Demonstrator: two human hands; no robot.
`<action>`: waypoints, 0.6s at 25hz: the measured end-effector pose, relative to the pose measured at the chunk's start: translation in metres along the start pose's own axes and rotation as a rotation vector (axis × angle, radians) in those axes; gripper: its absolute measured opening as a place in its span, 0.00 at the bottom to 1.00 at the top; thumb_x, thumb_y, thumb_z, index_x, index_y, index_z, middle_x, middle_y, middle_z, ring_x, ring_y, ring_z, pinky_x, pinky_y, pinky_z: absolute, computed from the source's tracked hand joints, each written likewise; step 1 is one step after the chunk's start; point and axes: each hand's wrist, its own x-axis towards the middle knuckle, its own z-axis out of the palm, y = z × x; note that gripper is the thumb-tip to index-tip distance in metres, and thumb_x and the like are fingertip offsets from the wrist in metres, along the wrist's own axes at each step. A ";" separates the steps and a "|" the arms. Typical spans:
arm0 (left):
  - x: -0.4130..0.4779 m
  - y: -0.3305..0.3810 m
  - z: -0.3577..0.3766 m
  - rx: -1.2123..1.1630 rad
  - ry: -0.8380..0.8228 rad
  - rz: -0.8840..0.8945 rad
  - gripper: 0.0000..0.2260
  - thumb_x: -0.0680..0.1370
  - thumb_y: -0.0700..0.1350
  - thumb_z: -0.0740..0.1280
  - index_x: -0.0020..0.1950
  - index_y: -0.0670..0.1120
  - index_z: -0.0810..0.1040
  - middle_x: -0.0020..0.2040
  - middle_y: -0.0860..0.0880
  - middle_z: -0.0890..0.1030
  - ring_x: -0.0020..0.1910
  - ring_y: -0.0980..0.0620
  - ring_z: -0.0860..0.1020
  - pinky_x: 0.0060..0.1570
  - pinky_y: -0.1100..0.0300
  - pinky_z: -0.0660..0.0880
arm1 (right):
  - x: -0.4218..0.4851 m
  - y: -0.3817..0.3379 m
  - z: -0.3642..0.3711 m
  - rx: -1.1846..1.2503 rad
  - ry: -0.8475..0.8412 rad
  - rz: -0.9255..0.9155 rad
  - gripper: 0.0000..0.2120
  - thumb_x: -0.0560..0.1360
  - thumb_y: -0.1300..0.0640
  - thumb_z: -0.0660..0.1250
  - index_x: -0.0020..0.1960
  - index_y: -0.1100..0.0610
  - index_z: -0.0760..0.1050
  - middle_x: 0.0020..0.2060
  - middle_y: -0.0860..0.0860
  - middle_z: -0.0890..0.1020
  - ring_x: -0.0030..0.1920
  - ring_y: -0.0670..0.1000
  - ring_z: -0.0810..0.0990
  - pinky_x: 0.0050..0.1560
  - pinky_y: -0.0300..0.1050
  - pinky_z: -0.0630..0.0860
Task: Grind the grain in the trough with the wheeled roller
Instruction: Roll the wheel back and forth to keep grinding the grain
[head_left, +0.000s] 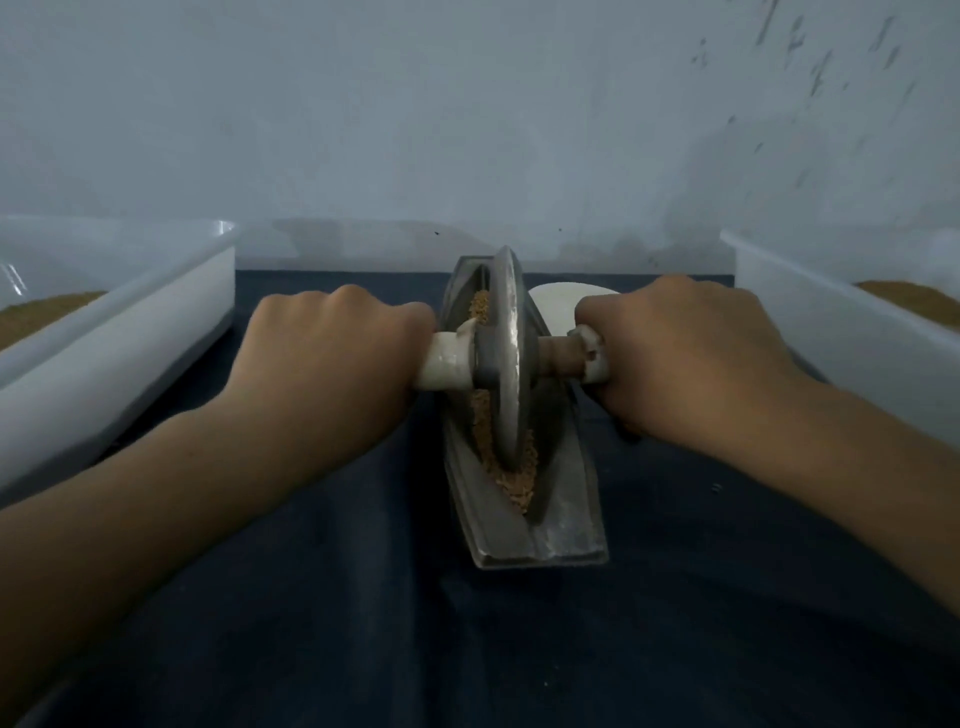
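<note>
My long grey metal trough (550, 540) sits in the middle of the dark blue cloth (363, 597), with crumbly tan grain (517, 486) in its groove. The round grey metal wheeled roller (511, 353) stands in it. My left hand (332, 358) and right hand (685, 348) curl round its pale handles (447, 364). I think I'm mid-grind; next I must press down and roll.

Outer ends of the pale roller handle (448, 362) are hidden inside the left hand (332, 353) and right hand (685, 353); fingertips curl under, unseen. The grey metal wheel (511, 358) covers the middle of the grey boat-shaped trough (561, 525) and part of the tan grain (514, 486). A white round object (558, 306) behind the right hand is mostly hidden, unidentifiable. The white plastic tub on the left (130, 322) and the matching tub on the right (810, 312) are cut by the frame edges.
</note>
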 end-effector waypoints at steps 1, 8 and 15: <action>0.004 0.000 0.004 0.003 -0.031 -0.003 0.21 0.63 0.46 0.76 0.35 0.51 0.61 0.26 0.53 0.54 0.23 0.51 0.54 0.29 0.66 0.49 | 0.003 0.000 0.005 0.005 -0.027 0.018 0.20 0.57 0.53 0.76 0.30 0.49 0.62 0.22 0.45 0.63 0.21 0.45 0.58 0.28 0.34 0.52; 0.077 0.007 0.034 0.045 -0.141 -0.115 0.04 0.75 0.41 0.65 0.48 0.48 0.77 0.34 0.47 0.66 0.40 0.40 0.79 0.35 0.54 0.66 | 0.068 -0.002 0.048 0.142 -0.133 0.222 0.03 0.77 0.54 0.64 0.45 0.50 0.73 0.39 0.52 0.76 0.36 0.55 0.72 0.31 0.43 0.63; 0.004 0.005 -0.006 0.023 0.020 0.012 0.17 0.63 0.46 0.74 0.36 0.49 0.64 0.25 0.51 0.58 0.23 0.50 0.55 0.28 0.64 0.48 | -0.006 -0.003 0.001 0.020 0.050 0.067 0.21 0.58 0.51 0.75 0.31 0.47 0.60 0.24 0.44 0.57 0.23 0.45 0.52 0.29 0.35 0.48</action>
